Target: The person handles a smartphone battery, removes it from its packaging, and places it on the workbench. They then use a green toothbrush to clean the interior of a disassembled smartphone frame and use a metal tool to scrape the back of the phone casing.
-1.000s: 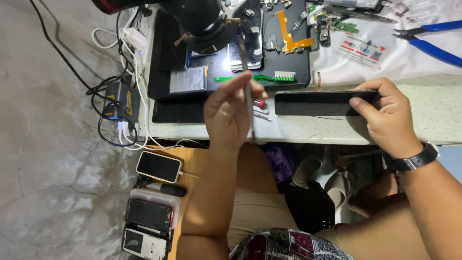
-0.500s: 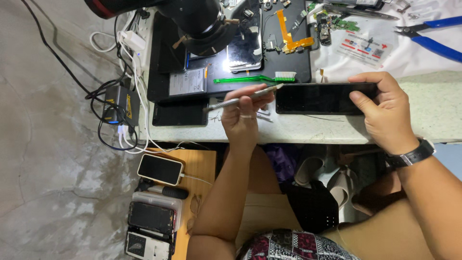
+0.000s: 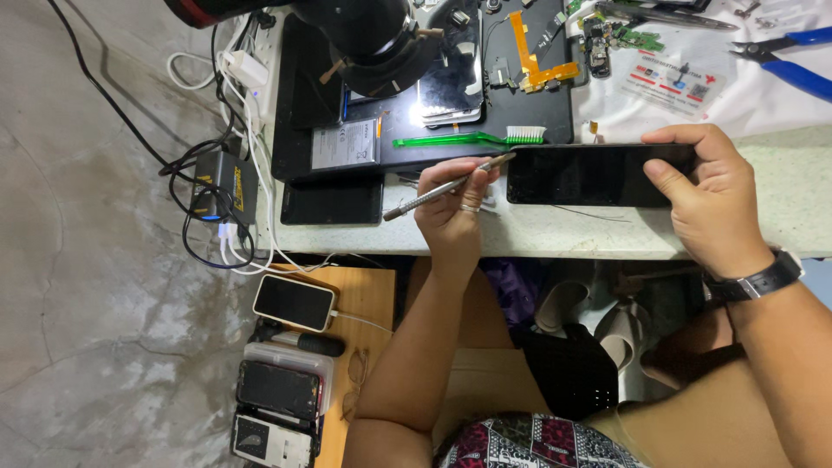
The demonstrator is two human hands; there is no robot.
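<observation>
A pale workbench [image 3: 555,238] crosses mid-frame above a grey concrete floor. The left hand [image 3: 452,208] pinches a thin metal tool [image 3: 446,185], tip at the left end of a dark phone [image 3: 598,175], which the right hand [image 3: 711,199] grips. The phone looks closed, prying barely begun. Just above lie a green toothbrush [image 3: 468,139], a black mat [image 3: 520,113] of parts, and blue pliers [image 3: 793,61] at upper right
</observation>
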